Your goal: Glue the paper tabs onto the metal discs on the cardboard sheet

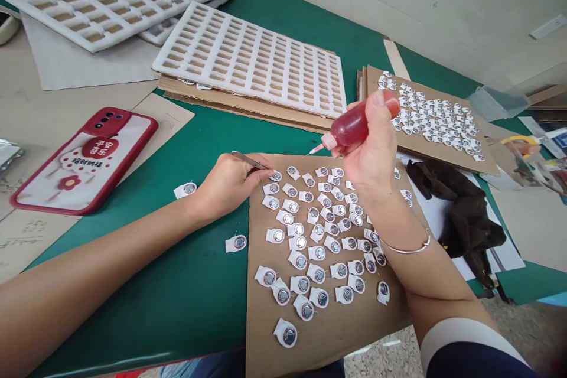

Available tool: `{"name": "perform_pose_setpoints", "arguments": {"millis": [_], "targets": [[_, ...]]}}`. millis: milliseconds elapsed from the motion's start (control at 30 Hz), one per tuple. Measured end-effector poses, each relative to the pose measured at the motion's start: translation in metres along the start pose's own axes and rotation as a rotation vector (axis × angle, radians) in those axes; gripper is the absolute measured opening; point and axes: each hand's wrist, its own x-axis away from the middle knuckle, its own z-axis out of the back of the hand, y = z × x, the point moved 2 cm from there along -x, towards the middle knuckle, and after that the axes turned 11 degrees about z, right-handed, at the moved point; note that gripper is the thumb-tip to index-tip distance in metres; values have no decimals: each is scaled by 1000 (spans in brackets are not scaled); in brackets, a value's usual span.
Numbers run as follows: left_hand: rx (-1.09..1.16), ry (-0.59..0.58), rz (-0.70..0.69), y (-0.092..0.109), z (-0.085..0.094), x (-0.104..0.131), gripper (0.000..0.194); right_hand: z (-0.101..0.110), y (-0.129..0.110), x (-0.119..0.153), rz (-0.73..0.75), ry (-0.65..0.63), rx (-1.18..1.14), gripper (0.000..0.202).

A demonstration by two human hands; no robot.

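My left hand is closed around metal tweezers, their tips at a small white part with a round metal disc near the cardboard's upper left edge. My right hand grips a red squeeze bottle, tilted so that its thin needle tip points down and left, above the top edge of the cardboard sheet. Many similar white parts lie spread over this sheet. Two more, one upper and one lower, lie on the green table left of it.
A red-cased phone lies at the left. White grid trays rest on cardboard at the back. Another cardboard sheet with many white parts, a clear plastic box and dark cloth are at the right.
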Motion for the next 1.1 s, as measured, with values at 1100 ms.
{"name": "perform_pose_setpoints", "arguments": {"millis": [1100], "targets": [[-317, 136, -397, 19, -7, 11, 11, -9, 26, 2, -16, -158, 154, 35]]}}
